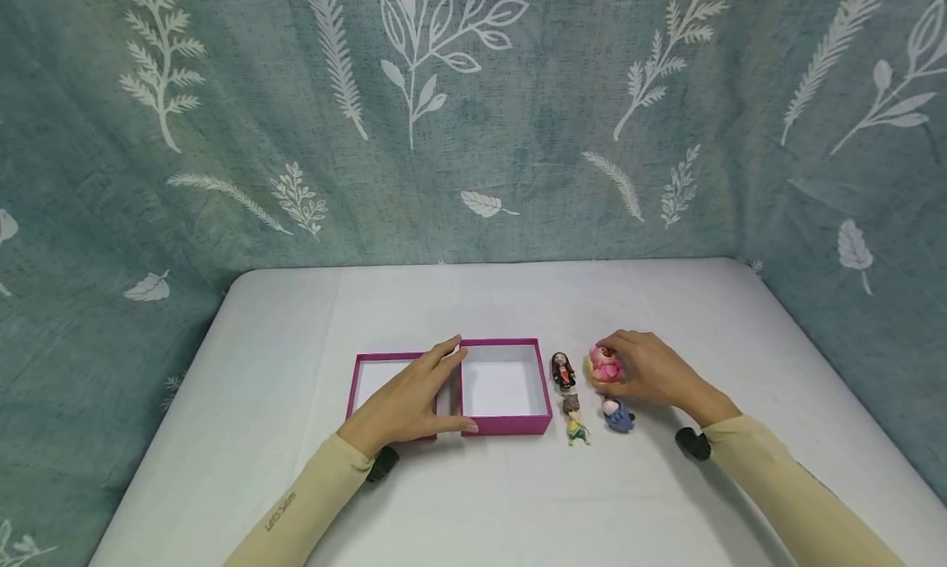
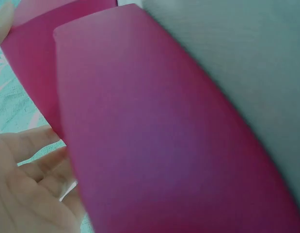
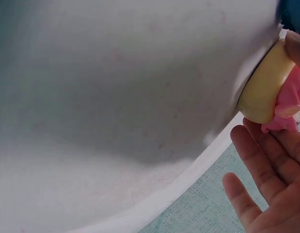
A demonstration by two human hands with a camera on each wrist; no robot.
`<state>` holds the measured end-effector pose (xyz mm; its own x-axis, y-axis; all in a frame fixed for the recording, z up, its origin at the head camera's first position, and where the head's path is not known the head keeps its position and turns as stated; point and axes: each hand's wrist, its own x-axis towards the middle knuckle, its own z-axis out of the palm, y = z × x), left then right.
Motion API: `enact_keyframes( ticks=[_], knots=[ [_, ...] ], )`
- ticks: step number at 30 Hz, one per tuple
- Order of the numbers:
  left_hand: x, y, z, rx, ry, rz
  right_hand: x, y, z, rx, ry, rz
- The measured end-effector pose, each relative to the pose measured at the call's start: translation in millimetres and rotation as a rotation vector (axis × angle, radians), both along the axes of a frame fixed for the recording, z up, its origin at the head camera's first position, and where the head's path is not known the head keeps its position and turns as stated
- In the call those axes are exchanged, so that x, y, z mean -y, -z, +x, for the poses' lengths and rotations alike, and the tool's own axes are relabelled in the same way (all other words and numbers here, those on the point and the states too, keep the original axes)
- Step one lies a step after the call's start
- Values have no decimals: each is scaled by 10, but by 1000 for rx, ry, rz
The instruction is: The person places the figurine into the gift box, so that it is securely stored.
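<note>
Near the table's middle, my left hand spans the left side of a deep magenta box with a white inside. Its thumb lies at the front corner and its fingers at the back. Partly under this hand is a shallower magenta box part, perhaps the lid; it fills much of the left wrist view. My right hand holds a pink toy figurine on a yellow base between thumb and fingers. Close to it lies a blue figurine.
A dark-haired figurine and a yellow-and-green figurine lie in a column along the box's right side. A white cloth covers the table. Green leaf-patterned fabric hangs behind it.
</note>
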<state>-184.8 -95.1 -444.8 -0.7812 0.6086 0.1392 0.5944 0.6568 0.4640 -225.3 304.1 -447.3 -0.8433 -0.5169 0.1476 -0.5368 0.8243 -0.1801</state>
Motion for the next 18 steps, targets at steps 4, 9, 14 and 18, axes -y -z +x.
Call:
enact_keyframes(
  ticks=[4,9,14,18],
  knots=[
    [3,9,-5,-20,6,15,-10,-26,5,5,11,-29],
    [8,6,-13,-18,11,22,-11,-77,-9,-11,-7,-71],
    [17,22,-17,-3,6,29,48,-164,-20,-31,-54,-115],
    [24,37,-17,1,-1,33,144,-241,-3,-35,-68,-127]
  ],
)
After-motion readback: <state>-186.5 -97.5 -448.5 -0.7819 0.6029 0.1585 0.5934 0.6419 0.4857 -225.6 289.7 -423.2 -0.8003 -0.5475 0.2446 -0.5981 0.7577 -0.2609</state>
